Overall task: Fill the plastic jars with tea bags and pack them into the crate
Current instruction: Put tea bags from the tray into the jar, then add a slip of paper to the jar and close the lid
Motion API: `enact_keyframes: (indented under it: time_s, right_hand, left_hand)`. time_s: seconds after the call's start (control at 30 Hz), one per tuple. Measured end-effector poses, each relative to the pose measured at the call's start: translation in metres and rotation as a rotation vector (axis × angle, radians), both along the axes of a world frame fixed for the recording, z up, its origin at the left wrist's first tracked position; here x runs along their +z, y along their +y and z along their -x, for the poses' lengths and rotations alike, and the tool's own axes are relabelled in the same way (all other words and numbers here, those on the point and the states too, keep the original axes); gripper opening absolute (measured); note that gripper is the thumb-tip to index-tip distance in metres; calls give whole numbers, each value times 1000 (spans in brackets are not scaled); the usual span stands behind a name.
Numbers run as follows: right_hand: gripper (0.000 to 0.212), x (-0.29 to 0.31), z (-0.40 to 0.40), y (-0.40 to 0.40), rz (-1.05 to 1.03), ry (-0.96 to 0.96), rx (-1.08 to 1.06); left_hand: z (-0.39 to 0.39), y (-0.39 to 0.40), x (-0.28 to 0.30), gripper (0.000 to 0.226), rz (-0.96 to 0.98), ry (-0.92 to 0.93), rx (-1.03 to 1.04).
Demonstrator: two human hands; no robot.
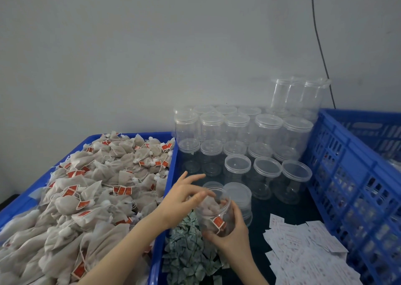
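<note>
The right hand [233, 233] cups a clear plastic jar [214, 211] from below and the side, fingers curled round its wall, holding it tilted with its open mouth toward the left hand [183, 194]. That hand hovers at the mouth with fingers loosely spread and holding nothing I can make out, though motion blur softens the fingertips. Several tea bags [211, 206] already sit inside, one red tag showing through the wall. The jar looks light and thin-walled, smooth enough to slip, so a wrap round the middle seems safer than a pinch at the rim, and a hard squeeze would likely dent it. The loose tea bags [91, 189] heaped in the blue tray [161, 198] on the left are soft, light pouches with strings and tags that could snag; taking them by the pouch body seems best. Lidded empty jars [240, 137] stand in rows behind on the dark bench [288, 209], one lid [237, 190] just beside the held jar. The blue crate [347, 154] waits on the right, near white slips [303, 250] and green packets [188, 248].
</note>
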State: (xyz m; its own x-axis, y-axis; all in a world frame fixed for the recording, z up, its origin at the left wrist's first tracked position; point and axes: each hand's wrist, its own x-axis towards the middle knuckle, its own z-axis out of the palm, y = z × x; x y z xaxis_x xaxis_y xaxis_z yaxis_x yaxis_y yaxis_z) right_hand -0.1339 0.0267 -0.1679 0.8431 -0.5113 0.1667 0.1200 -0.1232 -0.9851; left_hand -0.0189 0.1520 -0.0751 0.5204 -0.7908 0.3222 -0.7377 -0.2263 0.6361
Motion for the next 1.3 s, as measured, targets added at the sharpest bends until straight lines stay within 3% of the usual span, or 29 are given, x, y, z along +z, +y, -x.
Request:
enact_keyframes:
  time_s: [0.03, 0.13, 0.2, 0.33, 0.43, 0.53, 1.3]
  right_hand:
    - [89, -1, 1, -2, -10, -5, -32]
    - [98, -3, 5, -9, -47, -6, -112]
    - [97, -4, 6, -15, -35, -17, -139]
    - [95, -1, 4, -23, -3, -20, -161]
    - [94, 4, 2, -24, 10, -24, -161]
    - [91, 5, -1, -25, 29, -38, -160]
    - [90, 6, 4, -28, 42, -33, -114]
  left_hand:
    - [-3, 1, 1, 26, 57, 22, 82]
    - [-13, 3, -4, 22, -18, -94, 292]
    - [-16, 1, -13, 23, -280, -190, 332]
    - [-14, -11, -38, 31, -913, -568, 159]
    - [-13, -15, -49, 33, -1105, -694, 110]
    - [-7, -20, -56, 34, -1281, -689, 61]
    - [-12, -27, -61, 24, -1232, -767, 101]
